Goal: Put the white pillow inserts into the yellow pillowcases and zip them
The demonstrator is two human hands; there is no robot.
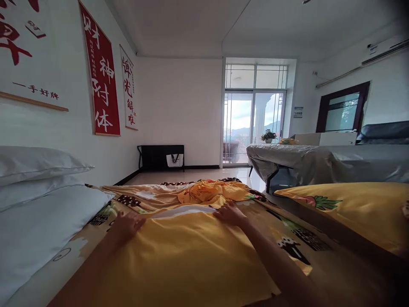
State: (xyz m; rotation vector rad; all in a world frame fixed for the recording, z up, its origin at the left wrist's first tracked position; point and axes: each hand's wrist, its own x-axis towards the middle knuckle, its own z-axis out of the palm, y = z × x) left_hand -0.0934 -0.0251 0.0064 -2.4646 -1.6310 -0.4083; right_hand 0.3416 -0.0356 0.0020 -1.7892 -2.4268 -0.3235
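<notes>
Two bare hands on one yellow pillowcase (191, 251), which lies right in front of the wearer on a patterned sheet (260, 219). Left hand (127, 228) is at its far left corner, right hand (230, 214) at the far right one, and a white strip (182, 210) shows along the edge between them (pillow or lining, can't tell which). My guess is they're holding both ends so the edge stays spread and doesn't sag in the middle, and the arms reach over the fabric because that edge is the far one. Just past it there's a crumpled yellow cloth (207, 192), probably pushed there to be out of the way. Stacked white pillows (47, 221) sit off to the left and a yellow pillow (358, 211) with a pineapple print is over on the right, which I'd say leaves the middle for working in. As for the fingers: on the right they're bent and closed down on the edge, hardly any gap, looks like a proper pinch. On the left they're curled in over the corner and seem to have hold of cloth too, though the thumb side is too dark to make out.
</notes>
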